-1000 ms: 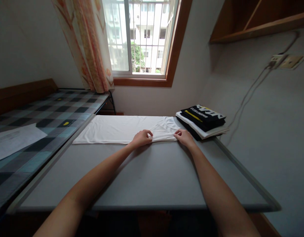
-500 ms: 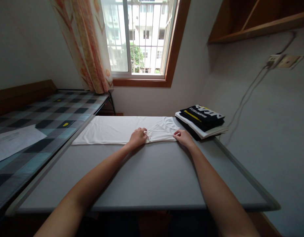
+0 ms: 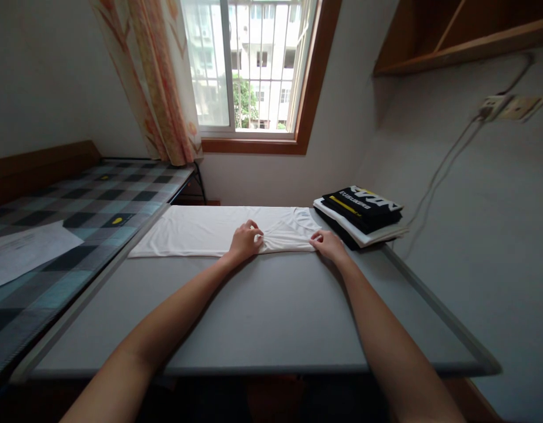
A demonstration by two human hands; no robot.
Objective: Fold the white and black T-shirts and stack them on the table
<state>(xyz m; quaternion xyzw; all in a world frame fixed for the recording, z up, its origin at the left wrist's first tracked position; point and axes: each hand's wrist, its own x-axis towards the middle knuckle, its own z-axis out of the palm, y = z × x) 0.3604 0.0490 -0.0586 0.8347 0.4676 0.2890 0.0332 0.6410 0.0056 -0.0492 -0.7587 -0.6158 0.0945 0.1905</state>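
Note:
A white T-shirt (image 3: 196,232) lies folded into a long strip across the far part of the grey table (image 3: 271,317), its neckline toward the right. My left hand (image 3: 246,241) pinches the cloth near the sleeve, thumb and forefinger together, with a few small creases running from the fingertips. At the shirt's right end, close to the near edge, my right hand (image 3: 328,244) pinches the fabric between thumb and fingers. Both forearms reach over the table from the near side.
A stack of folded black and white clothes (image 3: 362,214) sits at the table's far right, just beyond my right hand. On the left is a bed with a checked cover (image 3: 104,200) and a paper sheet (image 3: 31,249). A window (image 3: 254,76) and a curtain (image 3: 166,88) are behind.
The fingers of my left hand have lifted slightly and drawn together on the cloth, which creases a little more there. My right hand stays in place on the shirt's right end.

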